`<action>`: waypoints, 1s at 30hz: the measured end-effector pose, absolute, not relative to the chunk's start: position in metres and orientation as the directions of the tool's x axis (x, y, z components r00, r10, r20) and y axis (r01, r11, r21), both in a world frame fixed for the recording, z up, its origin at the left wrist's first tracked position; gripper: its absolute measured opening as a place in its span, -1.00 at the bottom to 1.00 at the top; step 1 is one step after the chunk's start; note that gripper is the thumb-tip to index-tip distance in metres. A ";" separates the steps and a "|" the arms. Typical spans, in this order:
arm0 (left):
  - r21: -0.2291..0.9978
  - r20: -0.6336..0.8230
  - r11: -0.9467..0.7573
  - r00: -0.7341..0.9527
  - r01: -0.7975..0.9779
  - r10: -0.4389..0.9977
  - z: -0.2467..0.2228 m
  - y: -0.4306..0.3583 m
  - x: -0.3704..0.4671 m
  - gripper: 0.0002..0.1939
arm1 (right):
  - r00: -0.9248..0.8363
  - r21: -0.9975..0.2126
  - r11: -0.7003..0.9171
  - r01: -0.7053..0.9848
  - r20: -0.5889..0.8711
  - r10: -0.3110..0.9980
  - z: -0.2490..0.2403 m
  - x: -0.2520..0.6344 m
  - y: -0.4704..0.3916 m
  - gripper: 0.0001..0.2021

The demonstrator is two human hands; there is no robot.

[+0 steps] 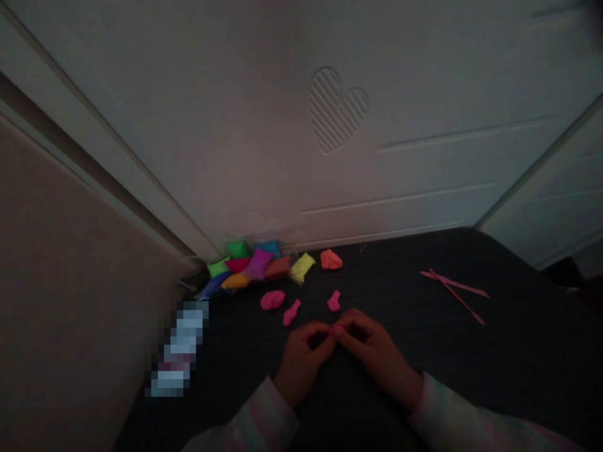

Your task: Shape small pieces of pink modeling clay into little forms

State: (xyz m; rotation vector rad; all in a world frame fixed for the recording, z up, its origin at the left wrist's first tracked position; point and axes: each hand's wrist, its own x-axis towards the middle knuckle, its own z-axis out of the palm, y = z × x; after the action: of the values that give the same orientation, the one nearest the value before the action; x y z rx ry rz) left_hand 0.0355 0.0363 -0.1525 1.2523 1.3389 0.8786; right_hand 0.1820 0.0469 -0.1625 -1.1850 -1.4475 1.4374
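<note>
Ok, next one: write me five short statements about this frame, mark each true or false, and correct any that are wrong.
1. The left hand and right hand meet at the fingertips over a small pink piece. True.

2. The two sticks lie apart without crossing. False: they cross near their left ends.

3. The orange lump lies to the right of the yellow packet. True.

4. Only one pink lump lies on the table beyond the hands. False: three pink lumps lie there.

5. Both sleeves are plain black. False: they are pale with coloured stripes.
</note>
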 end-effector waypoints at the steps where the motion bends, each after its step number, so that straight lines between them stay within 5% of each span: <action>1: 0.963 -0.200 0.176 0.104 0.203 0.974 -0.153 0.036 0.035 -0.85 | -0.274 -0.993 -0.062 0.097 -0.087 0.958 -0.162 0.182 0.048 -0.83; 30: 0.968 -0.170 0.151 0.081 0.202 0.982 -0.154 0.034 0.034 -0.87 | -0.270 -0.993 -0.088 0.074 -0.105 0.957 -0.159 0.182 0.049 -0.78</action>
State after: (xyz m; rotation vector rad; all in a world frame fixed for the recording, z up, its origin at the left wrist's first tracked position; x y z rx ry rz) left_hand 0.0343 0.0342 -0.1538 1.2710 1.3481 0.9175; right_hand 0.1818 0.0488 -0.1592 -1.1848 -1.4120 1.4577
